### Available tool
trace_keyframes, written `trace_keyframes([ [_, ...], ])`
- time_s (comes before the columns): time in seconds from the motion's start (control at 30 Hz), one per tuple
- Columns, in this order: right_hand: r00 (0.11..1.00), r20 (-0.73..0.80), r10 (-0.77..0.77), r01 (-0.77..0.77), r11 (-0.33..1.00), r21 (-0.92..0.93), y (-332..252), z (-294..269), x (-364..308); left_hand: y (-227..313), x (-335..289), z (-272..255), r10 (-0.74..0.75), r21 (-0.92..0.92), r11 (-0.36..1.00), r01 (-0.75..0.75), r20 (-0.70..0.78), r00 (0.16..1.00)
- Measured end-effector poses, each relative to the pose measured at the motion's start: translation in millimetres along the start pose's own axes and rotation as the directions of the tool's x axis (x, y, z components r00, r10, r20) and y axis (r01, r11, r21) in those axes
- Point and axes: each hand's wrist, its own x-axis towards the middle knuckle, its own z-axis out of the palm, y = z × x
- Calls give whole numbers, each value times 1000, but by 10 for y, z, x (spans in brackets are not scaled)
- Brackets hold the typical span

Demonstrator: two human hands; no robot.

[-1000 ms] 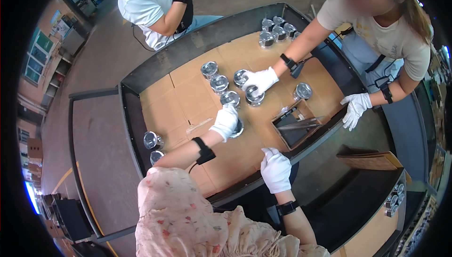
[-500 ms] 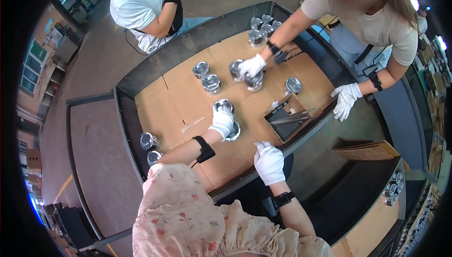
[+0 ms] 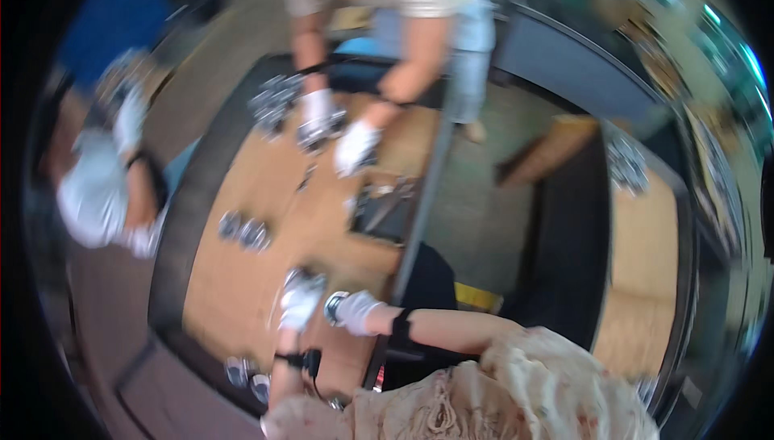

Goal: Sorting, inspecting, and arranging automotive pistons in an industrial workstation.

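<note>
My white-gloved left hand (image 3: 298,304) is closed round a silver metal piston (image 3: 305,276) over the cardboard-lined table (image 3: 234,279). Just to its right, my gloved right hand (image 3: 359,312) grips another piston (image 3: 333,308), whose round end points left. Both hands are close together near the table's near side. The picture is smeared by motion, so fine details of the fingers are lost. Two more pistons (image 3: 243,231) stand farther off to the left, apart from my hands.
Across the table, a co-worker's gloved hands (image 3: 356,148) handle pistons beside a cluster of pistons (image 3: 276,101). A tool box (image 3: 383,216) sits by the right rim. Several pistons (image 3: 239,370) stand near left. Another cardboard-lined table (image 3: 641,250) is at right; a second person (image 3: 101,186) is far left.
My view has swung right. My right hand has left the table edge and now holds a piston. My left hand stays on a piston. The co-worker's second hand has come over the table.
</note>
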Motion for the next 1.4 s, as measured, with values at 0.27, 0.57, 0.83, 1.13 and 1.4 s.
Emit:
trace_keyframes([
  [0.27, 933, 353, -70, 173, 947, -269, 123, 453, 658, -460, -169, -523, -426, -877, 352, 326, 160, 890],
  [0.57, 996, 64, 57, -71, 966, 249, -26, -589, -146, 595, -314, -1218, -150, -778, 612, 142, 61, 987],
  [0.83, 363, -765, 532, 4, 820, 572, 44, -1678, -3645, 1785, -359, -1320, 187, -746, 662, -67, 78, 979],
  [1.13, -706, -565, 426, -518, 232, 823, 267, -49, -7743, 3226, -737, -1223, 425, -679, 696, -235, 125, 897],
  [1.4, -961, -114, 252, -219, -445, 868, 325, 1860, -10288, 4264, -773, -739, 638, -399, 745, -535, 188, 747],
])
